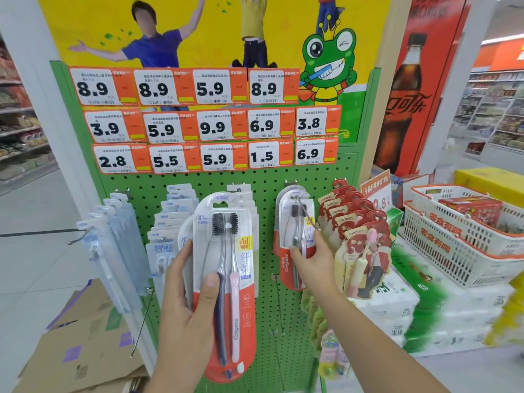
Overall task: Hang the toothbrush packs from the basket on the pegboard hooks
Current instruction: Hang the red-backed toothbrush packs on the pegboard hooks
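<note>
My left hand grips a stack of Colgate two-brush toothbrush packs, thumb across the front pack, held upright before the green pegboard. My right hand pinches the lower part of another Colgate pack whose top hole sits on a metal hook on the pegboard. Only these packs are in my hands; the pack on the hook hangs tilted slightly.
Blue-white packs hang left, thin packs on the side hooks, red children's packs right. White-and-orange baskets stand at the right on stacked boxes. Flattened cardboard lies at the lower left. Price tags fill the upper board.
</note>
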